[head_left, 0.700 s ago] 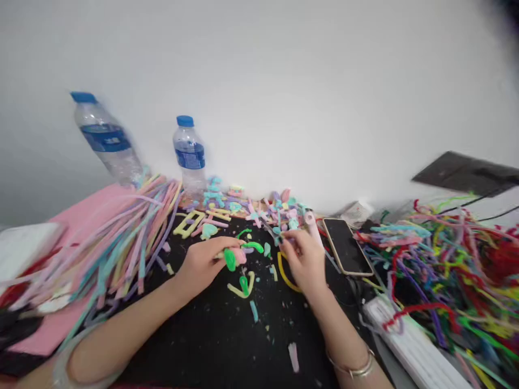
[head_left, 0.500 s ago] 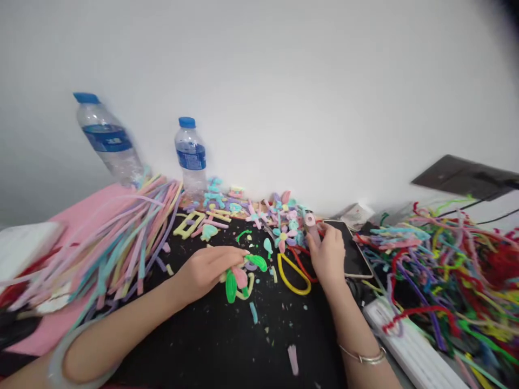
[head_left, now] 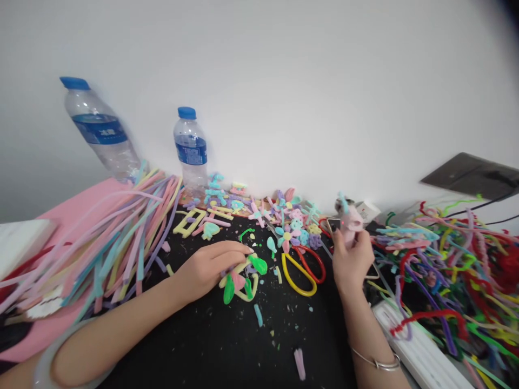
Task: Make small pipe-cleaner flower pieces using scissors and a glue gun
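Observation:
My left hand (head_left: 206,267) is closed, its fingertips pinching a small pipe-cleaner craft with green leaves (head_left: 229,289), a pink part and a cream frame. It is held low over the black work surface (head_left: 227,346). On the right, my right hand (head_left: 352,265) grips what looks like a pink glue gun (head_left: 349,221), raised, with a small red light on its side. Between the hands lie scissors with one yellow and one red handle loop (head_left: 298,278); their blades are partly hidden under pipe-cleaner flowers (head_left: 287,237).
Two water bottles (head_left: 190,154) stand by the wall. At left, a bundle of pastel pipe cleaners (head_left: 133,227) lies on pink material. A tangled pile of coloured pipe cleaners (head_left: 454,270) and a white power strip (head_left: 417,346) are at right. Scraps litter the black surface.
My right hand has lifted the pink glue gun up and to the right, away from the flowers; the red scissor loop now shows more. My left hand stays nearly in place with the craft.

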Motion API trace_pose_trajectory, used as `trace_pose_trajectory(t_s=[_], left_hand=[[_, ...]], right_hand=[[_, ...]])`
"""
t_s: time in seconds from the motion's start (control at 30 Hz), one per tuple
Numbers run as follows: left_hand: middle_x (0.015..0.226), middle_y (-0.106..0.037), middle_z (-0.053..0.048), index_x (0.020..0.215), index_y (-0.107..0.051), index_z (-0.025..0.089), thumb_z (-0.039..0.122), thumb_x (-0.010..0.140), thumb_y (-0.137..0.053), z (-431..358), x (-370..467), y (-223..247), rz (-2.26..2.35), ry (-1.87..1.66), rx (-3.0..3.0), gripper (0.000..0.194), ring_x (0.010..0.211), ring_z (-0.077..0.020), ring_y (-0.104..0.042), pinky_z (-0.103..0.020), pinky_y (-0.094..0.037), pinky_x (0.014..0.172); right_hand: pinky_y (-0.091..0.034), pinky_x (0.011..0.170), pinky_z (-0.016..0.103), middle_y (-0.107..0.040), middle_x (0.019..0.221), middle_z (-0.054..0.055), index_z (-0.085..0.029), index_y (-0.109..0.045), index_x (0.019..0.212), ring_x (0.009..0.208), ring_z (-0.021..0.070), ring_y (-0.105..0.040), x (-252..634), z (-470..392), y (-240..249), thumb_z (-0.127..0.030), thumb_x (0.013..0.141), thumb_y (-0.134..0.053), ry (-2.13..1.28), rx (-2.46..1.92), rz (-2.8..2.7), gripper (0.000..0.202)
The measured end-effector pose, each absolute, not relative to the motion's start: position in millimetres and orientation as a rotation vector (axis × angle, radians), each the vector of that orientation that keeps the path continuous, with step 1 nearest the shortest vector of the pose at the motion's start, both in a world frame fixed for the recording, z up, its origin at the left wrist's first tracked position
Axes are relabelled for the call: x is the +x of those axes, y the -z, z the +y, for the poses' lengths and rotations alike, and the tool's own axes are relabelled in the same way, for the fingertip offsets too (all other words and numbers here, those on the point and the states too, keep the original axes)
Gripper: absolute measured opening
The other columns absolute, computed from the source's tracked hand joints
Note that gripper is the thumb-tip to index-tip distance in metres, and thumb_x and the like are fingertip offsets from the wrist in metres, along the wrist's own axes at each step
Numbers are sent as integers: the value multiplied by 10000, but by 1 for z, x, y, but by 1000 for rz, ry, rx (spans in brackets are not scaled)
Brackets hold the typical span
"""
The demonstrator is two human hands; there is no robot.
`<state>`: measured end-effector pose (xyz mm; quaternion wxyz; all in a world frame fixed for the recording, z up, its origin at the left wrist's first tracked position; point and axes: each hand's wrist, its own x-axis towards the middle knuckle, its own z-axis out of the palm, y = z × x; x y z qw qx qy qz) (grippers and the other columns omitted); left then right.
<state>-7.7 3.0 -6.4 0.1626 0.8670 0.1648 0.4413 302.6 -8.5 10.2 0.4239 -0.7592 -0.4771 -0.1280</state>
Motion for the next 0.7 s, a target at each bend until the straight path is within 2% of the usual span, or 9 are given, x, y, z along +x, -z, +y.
trace_pose_trajectory(t_s=[0.07,0.17,0.3,0.4,0.5,0.7], left_hand=[[1045,-658,-140,1016,-567,154,173,872,-542,4,-8,7,512,-1253,2440,147,1002,-211,-617,-338,-525,879],[1039,-659,-123,1018,-569,156,87,883,-476,6,-9,8,576,-1222,2429,177,1005,-190,-614,-325,-519,876],[1040,-659,-104,976,-587,151,47,883,-441,10,-11,9,640,-1208,2473,202,1006,-165,-609,-280,-501,891],[1012,-657,-84,969,-583,157,29,878,-440,12,-12,9,686,-1196,2476,213,964,-144,-616,-249,-500,871],[984,-650,-75,957,-577,158,-1,858,-450,13,-12,10,721,-1166,2473,226,921,-137,-620,-235,-499,849],[988,-649,-78,952,-570,161,7,862,-456,13,-14,12,727,-1144,2510,212,924,-141,-619,-240,-494,855]], right_hand=[[-422,605,314,-625,759,99,-104,-620,909,665,224,-555,301,-12,-13,-410,747,-609,216,-1760,-1105,346],[-407,513,279,-600,626,54,-104,-641,831,555,184,-521,297,-16,-17,-427,722,-643,-194,-1616,-1185,341],[-386,456,239,-571,600,0,-131,-616,891,481,128,-475,282,-24,-18,-405,704,-683,-892,-1441,-1461,338],[-341,413,209,-486,544,-39,-149,-585,882,435,92,-405,268,-29,-14,-428,746,-651,-1230,-1347,-1531,317],[-300,400,188,-443,565,-49,-152,-579,915,446,71,-345,259,-32,-8,-446,756,-649,-1284,-1285,-1589,341],[-307,406,188,-415,558,-50,-144,-574,874,460,75,-339,256,-32,-5,-438,794,-608,-1163,-1297,-1703,306]])
